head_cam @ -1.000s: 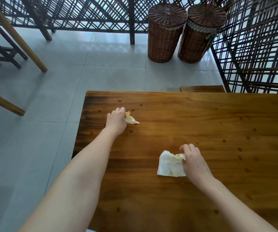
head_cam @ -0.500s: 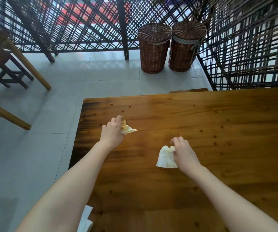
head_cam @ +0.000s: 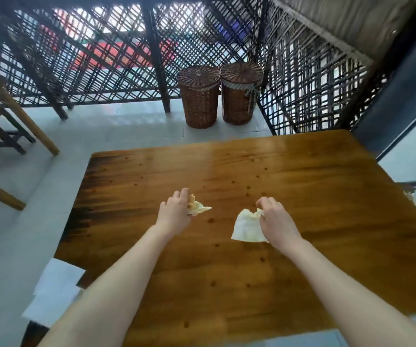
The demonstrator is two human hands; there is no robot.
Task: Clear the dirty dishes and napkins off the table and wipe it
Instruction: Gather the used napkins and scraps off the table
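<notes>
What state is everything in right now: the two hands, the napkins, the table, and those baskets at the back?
Left hand: grips a small crumpled napkin.
Right hand: pinches a larger napkin by its bunched top.
Larger napkin: hangs spread out; cannot tell if it touches the wood.
Wooden table: glossy, dotted with dark spots.
Left wicker basket: upright, lid on.
Right wicker basket: upright, lid on.

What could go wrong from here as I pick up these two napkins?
The right hand pinches the larger napkin only at its top edge, so it could slip free onto the table. The crumpled napkin in the left hand sticks out past the fingers and looks stained, so it might shed bits or smear the wood.
</notes>
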